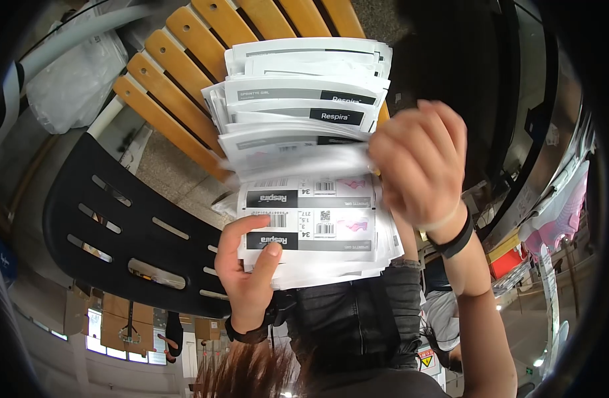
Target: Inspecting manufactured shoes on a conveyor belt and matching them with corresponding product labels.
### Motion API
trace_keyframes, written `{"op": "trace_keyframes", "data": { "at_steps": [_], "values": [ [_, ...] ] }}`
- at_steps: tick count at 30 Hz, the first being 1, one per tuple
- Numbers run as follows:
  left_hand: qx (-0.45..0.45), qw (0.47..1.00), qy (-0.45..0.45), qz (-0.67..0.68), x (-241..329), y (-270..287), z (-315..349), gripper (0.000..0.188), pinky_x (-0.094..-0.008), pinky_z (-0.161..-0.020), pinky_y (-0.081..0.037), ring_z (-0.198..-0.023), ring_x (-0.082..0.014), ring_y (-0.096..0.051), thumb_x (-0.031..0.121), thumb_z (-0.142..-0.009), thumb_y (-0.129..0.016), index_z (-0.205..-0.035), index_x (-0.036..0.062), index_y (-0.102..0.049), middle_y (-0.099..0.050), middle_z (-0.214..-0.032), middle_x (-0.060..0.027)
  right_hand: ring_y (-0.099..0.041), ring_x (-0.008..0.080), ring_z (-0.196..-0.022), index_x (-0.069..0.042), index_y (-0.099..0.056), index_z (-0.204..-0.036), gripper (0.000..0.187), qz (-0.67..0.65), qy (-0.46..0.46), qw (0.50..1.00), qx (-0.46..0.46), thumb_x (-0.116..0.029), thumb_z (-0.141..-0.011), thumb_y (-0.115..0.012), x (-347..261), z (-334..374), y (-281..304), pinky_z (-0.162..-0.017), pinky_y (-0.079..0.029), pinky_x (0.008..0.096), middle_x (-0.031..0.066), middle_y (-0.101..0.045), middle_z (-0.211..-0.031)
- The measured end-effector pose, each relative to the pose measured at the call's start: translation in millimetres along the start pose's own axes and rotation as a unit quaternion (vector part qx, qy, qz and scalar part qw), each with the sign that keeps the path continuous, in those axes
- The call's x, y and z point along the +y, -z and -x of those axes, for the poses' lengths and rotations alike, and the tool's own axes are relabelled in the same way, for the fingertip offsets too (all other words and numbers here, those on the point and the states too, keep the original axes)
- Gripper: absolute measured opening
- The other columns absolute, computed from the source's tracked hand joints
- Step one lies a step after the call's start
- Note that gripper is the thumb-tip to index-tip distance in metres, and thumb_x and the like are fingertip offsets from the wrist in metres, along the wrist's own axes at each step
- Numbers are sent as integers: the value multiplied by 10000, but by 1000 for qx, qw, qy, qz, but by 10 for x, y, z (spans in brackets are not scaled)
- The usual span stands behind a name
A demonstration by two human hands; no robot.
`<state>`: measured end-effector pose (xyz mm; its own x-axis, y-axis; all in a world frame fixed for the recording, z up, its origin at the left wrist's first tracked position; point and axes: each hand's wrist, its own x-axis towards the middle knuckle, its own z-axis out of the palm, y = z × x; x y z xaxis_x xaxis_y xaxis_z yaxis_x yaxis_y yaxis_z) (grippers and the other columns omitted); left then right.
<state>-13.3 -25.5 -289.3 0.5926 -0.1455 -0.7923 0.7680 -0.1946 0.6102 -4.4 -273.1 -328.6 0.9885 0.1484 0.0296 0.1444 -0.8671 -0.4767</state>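
Printed white label sheets (308, 215) lie in a thick pile in front of me, with grey and black bands, barcodes and small pink shoe pictures. My left hand (248, 265) grips the pile's left edge, thumb and index finger on top; its other fingers are hidden. At the right edge, my right hand (420, 162) is closed on the end of a motion-blurred label sheet (304, 161), raised across the pile. Beyond it, more sheets (304, 89) overlap in stepped layers on a yellow slatted surface (185, 73). The near sheets reach over my lap.
A black slotted plastic chair part (132, 225) curves along the left. Behind it hangs a clear plastic bag (75, 86) beside a pale metal tube. At the right are pink shoe-like items (556, 205) and a red box (507, 263). Cardboard boxes (125, 322) and another person (174, 335) appear at lower left.
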Motion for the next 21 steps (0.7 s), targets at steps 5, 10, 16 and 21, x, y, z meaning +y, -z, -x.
{"op": "trace_keyframes", "data": {
  "at_steps": [5, 10, 16, 21],
  "values": [
    [35, 987, -34, 155, -29, 85, 10, 633, -277, -889, -435, -957, -126, -567, -63, -785, -636, -1334, 37, -338, -585, -1075, -98, -659, 196, -906, -123, -682, -848, 116, -37, 92, 991, 92, -122, -732, -679, -185, 345, 123, -927, -444, 402, 3, -693, -1022],
    [33, 986, 24, 162, 40, -35, -22, 733, -289, -901, -441, -1009, -168, -581, -69, -785, -622, -1397, 70, -243, -585, -1142, -142, -680, 266, -858, -13, -576, -775, 35, -191, 160, 966, 68, 3, -748, -591, -64, 320, 85, -806, -583, 381, 134, -683, -915],
    [1, 999, 0, 43, 227, 100, 1, 657, -335, -950, -431, -1094, -217, -567, 96, -856, -621, -1410, 0, -280, -558, -1231, -176, -652, 281, -922, -9, -600, -820, 152, -270, 46, 962, 14, -149, -863, -644, -60, 211, 70, -863, -535, 417, 162, -660, -1011],
    [52, 853, -194, -482, 807, 447, 390, 931, -416, -1080, -337, -1295, -362, -424, 415, -835, -691, -1464, -38, -175, -455, -1362, -245, -396, 244, -1316, -58, -365, -1416, 581, -471, -538, 694, 86, -459, -997, -410, 761, 724, -611, -1082, -300, 378, 131, -437, -1418]
  ]
}}
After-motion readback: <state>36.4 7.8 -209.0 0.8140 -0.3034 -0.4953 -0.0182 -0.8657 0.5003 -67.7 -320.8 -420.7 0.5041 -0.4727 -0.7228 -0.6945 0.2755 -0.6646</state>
